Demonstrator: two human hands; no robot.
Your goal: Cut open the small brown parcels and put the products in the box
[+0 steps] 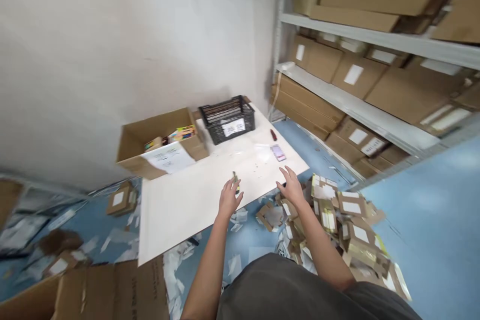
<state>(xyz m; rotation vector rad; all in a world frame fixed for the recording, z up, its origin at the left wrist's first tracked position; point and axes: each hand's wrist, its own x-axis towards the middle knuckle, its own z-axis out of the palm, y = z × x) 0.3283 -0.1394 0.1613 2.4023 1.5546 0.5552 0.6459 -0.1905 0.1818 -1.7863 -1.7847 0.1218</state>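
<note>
My left hand (229,199) is over the front part of the white table (180,205), fingers apart. Beside its fingertips lies a small slim yellow-and-dark object (235,180), perhaps a cutter; its kind is not clear. My right hand (290,186) hovers at the table's front right edge, fingers spread and nothing in them. Beyond it on the table are a phone (278,152) with a lit screen and a small dark red object (273,135).
An open cardboard box (138,161) holding colourful packets and a black plastic crate (236,127) with a paper label stand along the table's back. Cardboard scraps (352,230) litter the blue floor. Metal shelving (352,102) with boxes rises at right; a large carton (112,290) sits front left.
</note>
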